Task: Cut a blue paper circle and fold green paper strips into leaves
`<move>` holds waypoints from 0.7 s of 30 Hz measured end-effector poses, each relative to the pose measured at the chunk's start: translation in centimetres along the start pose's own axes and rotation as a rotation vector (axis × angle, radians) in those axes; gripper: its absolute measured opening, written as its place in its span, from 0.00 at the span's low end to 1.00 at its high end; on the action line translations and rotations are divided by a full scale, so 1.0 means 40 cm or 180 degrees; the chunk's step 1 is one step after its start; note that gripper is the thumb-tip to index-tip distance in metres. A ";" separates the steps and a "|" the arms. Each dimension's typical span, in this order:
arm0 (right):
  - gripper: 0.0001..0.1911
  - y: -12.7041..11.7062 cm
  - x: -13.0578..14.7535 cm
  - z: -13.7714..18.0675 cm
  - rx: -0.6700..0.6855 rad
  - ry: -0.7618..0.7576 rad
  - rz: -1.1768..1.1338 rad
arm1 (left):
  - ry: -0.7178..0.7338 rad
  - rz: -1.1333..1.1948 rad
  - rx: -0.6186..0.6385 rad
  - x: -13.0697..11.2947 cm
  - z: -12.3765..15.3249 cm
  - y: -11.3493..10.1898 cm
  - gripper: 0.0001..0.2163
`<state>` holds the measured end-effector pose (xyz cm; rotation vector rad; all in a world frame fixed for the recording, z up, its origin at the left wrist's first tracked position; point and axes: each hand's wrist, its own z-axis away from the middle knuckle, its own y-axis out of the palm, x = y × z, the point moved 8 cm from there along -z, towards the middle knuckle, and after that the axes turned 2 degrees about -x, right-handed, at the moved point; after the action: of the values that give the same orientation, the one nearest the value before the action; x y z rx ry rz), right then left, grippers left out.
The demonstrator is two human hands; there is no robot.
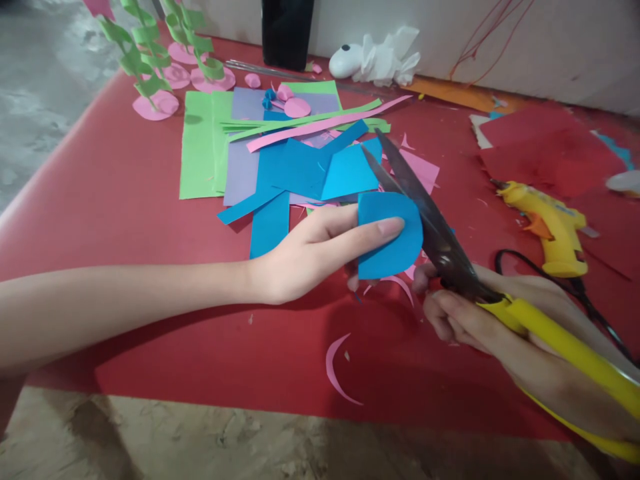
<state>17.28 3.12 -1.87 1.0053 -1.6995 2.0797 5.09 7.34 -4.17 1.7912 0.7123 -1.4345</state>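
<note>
My left hand (320,250) pinches a rounded blue paper piece (393,237) above the red table (125,200), thumb on top. My right hand (505,340) grips yellow-handled scissors (440,233). Their dark blades are parted and sit against the right edge of the blue piece, pointing up and to the left. Just behind lies a pile of blue, green, purple and pink paper sheets and strips (280,153).
A yellow glue gun (550,227) with a black cord lies at the right, beside red paper sheets (545,147). Green paper spirals on pink discs (150,60) stand at the back left. A white paper figure (375,60) and a black container (287,30) sit by the wall. A pink curved scrap (336,370) lies near the front edge.
</note>
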 end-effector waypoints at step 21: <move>0.27 -0.010 -0.051 -0.006 -0.0212 0.0689 -0.1390 | 0.1203 -0.1095 0.0269 -0.056 0.016 0.014 0.18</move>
<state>18.92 3.89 -2.93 0.9844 -1.2962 1.7647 4.66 6.54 -1.95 2.1100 1.2183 -1.3647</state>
